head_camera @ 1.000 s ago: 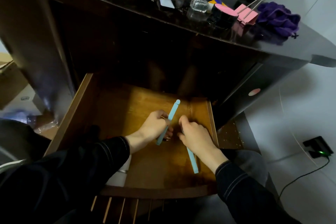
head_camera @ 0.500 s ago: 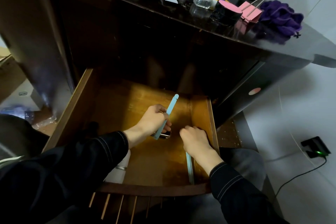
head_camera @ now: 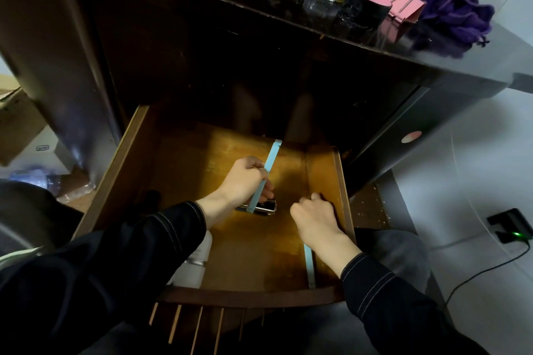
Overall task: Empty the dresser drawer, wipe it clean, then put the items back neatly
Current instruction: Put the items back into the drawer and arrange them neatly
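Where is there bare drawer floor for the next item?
Back left, between the left drawer wall and the left hand; also front centre, between the white bottle and the right blue strip. The dresser top is crowded.

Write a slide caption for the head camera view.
Over the open drawer, left hand holds a blue strip; right hand holds a second strip by the wall.
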Demonstrator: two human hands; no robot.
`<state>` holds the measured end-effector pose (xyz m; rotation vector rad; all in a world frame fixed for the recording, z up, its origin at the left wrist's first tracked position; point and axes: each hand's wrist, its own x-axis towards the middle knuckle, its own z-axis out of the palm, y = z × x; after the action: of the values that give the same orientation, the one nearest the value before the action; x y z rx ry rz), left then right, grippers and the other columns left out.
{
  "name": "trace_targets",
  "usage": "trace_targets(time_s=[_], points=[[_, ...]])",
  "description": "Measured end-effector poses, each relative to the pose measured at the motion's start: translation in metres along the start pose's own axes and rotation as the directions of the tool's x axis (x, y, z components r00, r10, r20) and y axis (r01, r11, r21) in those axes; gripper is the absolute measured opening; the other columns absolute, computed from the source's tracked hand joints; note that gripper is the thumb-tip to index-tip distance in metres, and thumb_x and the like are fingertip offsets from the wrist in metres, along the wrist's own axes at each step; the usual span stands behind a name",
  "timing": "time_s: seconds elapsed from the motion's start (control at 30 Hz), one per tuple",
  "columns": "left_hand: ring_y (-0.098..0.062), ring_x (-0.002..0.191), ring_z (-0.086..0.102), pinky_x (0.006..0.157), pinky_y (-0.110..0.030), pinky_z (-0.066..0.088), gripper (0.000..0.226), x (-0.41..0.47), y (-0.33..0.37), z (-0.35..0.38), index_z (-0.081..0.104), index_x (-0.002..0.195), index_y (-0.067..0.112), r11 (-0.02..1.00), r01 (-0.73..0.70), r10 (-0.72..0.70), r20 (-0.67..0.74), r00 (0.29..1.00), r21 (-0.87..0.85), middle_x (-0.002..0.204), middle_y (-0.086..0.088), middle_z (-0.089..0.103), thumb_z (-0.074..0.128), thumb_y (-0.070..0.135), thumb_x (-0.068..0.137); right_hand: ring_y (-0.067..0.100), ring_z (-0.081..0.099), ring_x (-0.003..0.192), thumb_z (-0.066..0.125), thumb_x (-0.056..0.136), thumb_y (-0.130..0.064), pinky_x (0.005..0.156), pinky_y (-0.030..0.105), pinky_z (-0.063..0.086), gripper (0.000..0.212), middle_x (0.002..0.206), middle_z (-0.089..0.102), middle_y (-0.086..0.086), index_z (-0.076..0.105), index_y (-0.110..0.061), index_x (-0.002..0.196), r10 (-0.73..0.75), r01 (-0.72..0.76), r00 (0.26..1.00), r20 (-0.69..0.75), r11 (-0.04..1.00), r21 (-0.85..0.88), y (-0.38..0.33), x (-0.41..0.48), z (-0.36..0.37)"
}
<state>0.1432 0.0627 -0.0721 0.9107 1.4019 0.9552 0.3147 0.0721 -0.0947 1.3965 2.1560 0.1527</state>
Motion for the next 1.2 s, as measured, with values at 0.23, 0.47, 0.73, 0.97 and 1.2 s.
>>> trace_targets(time_s=[0.23, 0.47, 0.73, 0.97, 1.2], points=[[-0.032, 0.081, 0.073, 0.077, -0.039, 0.062, 0.025, 0.003, -0.002, -0.003, 0.053, 0.124, 0.007, 1.0, 0.009, -0.009, -0.01, 1.0, -0.016, 0.092, -0.02, 0.071, 0.046, 0.008, 0.1, 0.032, 0.058, 0.112, 0.07, 0.087, -0.005, 0.086, 0.04, 0.05, 0.041, 0.127, 0.057, 0.014, 0.059, -0.012, 0.126, 0.003, -0.004, 1.0, 0.027, 0.999, 0.039, -0.001, -0.001, 0.001], [-0.031, 0.08, 0.074, 0.074, -0.037, 0.063, 0.024, 0.006, -0.004, -0.004, 0.053, 0.123, 0.007, 1.0, 0.015, -0.015, -0.018, 1.0, -0.013, 0.09, -0.018, 0.072, 0.046, 0.009, 0.1, 0.031, 0.059, 0.111, 0.068, 0.089, -0.009, 0.086, 0.038, 0.049, 0.037, 0.129, 0.055, 0.014, 0.059, -0.013, 0.125, -0.007, 0.006, 0.998, 0.07, 1.0, 0.02, -0.001, -0.006, 0.001], [-0.03, 0.08, 0.074, 0.072, -0.033, 0.062, 0.024, 0.006, -0.008, -0.004, 0.052, 0.124, 0.008, 1.0, 0.011, -0.011, 0.003, 1.0, -0.022, 0.093, -0.019, 0.071, 0.046, 0.009, 0.101, 0.035, 0.05, 0.123, 0.072, 0.086, -0.008, 0.091, 0.04, 0.048, 0.056, 0.136, 0.049, 0.017, 0.051, -0.007, 0.137, -0.005, 0.019, 0.993, 0.12, 0.993, -0.114, -0.004, -0.004, 0.003], [-0.037, 0.084, 0.072, 0.073, -0.038, 0.061, 0.023, 0.002, -0.003, -0.003, 0.049, 0.122, 0.004, 0.988, 0.095, -0.089, 0.054, 0.995, -0.123, 0.098, -0.029, 0.071, 0.044, 0.002, 0.1, 0.036, 0.047, 0.127, 0.073, 0.087, -0.01, 0.097, 0.041, 0.048, 0.061, 0.139, 0.05, 0.018, 0.046, -0.006, 0.141, 0.005, 0.015, 0.988, 0.152, 0.991, -0.133, -0.004, -0.001, 0.004], [-0.027, 0.083, 0.075, 0.064, -0.031, 0.06, 0.015, 0.006, -0.01, -0.004, 0.052, 0.111, 0.013, 0.985, 0.143, -0.134, 0.102, 0.986, -0.094, 0.089, -0.014, 0.077, 0.051, 0.005, 0.098, 0.027, 0.061, 0.115, 0.06, 0.096, -0.012, 0.09, 0.036, 0.055, 0.041, 0.129, 0.062, 0.007, 0.05, -0.016, 0.136, 0.077, -0.01, 0.974, -0.211, 0.954, 0.301, 0.008, -0.003, 0.002]])
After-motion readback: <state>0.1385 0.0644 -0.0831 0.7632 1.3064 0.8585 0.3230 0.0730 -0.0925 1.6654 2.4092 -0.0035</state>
